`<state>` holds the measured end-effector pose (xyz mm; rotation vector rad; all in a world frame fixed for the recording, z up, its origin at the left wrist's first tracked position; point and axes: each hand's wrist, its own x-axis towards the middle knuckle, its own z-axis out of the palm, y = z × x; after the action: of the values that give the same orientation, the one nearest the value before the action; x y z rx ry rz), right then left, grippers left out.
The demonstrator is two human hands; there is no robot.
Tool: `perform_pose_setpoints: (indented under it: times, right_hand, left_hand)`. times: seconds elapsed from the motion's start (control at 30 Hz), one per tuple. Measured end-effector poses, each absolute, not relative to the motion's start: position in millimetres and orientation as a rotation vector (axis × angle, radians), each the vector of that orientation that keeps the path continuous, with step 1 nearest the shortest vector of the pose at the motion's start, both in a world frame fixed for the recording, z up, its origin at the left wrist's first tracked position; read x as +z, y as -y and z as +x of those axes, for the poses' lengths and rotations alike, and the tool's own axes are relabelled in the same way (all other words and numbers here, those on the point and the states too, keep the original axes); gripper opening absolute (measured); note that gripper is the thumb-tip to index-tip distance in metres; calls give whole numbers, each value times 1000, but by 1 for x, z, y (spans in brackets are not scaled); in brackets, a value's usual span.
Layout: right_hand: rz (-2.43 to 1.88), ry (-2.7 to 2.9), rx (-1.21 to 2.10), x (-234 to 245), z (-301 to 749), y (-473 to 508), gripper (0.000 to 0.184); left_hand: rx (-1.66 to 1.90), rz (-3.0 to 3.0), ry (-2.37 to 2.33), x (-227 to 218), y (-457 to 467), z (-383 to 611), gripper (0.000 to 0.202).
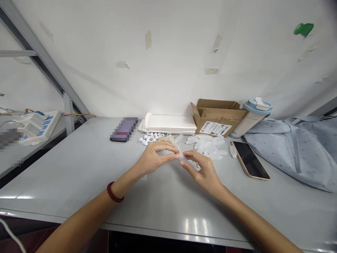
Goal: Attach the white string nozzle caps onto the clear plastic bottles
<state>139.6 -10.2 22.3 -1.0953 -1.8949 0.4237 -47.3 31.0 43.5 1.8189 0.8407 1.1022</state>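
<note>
My left hand [155, 155] pinches a small translucent plastic piece [181, 156] between thumb and forefinger, above the middle of the grey table. From the other side my right hand [201, 168] closes thumb and forefinger around the same piece. Its exact kind is too small to make out. Just beyond my fingers lies a loose pile of translucent plastic sleeves [207, 144]. Behind my left hand sit several small white cap-like parts [150, 137]. Some thin whitish strands [171, 137] lie between the two piles, partly covered by my left hand.
Flat white packages [170, 123] lie against the wall beside an open cardboard box [218, 119]. A tumbler [251, 117] leans next to it. One phone [250, 160] lies at right before a light blue bag [292, 151], another phone [123, 130] at left. A power strip [43, 128] is far left.
</note>
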Motion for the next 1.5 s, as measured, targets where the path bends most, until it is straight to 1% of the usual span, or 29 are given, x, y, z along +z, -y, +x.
perform_pose_setpoints:
  times: [0.2, 0.3, 0.43, 0.5, 0.67, 0.9, 1.0, 1.17, 1.27, 1.37, 1.5]
  right_hand:
    - [-1085, 1904, 433, 25, 139, 11, 12]
    - [-1073, 1913, 438, 23, 138, 12, 16]
    - [-1078, 1873, 456, 18, 137, 12, 34]
    - [-1086, 1882, 402, 15, 137, 12, 40]
    - [-1042, 1945, 188, 10, 136, 12, 34]
    - [-1018, 1968, 147, 7, 135, 12, 31]
    - [-1022, 1958, 141, 7, 135, 11, 34]
    - [-1015, 1959, 153, 9, 136, 11, 46]
    - [-1024, 1959, 159, 9, 136, 11, 48]
    - [-1023, 1947, 145, 10, 135, 13, 45]
    - [-1012, 1952, 132, 13, 133, 15, 36]
  left_hand:
    - [1084, 1823, -837, 45, -31, -50, 5]
    - [1045, 1808, -848, 45, -32, -51, 6]
    - [1028, 1803, -808, 43, -33, -51, 9]
    - [1053, 1812, -796, 43, -32, -50, 8]
    - [1152, 1807, -901, 42, -26, -42, 9]
    - [1149, 1822, -967, 40, -22, -40, 8]
    - [1128, 1808, -959, 40, -23, -42, 10]
    - [1089, 1795, -915, 41, -22, -42, 13]
    - [1046, 1821, -881, 44, -20, -41, 12]
    - [1024, 1880, -865, 45, -20, -41, 9]
    - [997, 1903, -903, 44, -21, -42, 8]
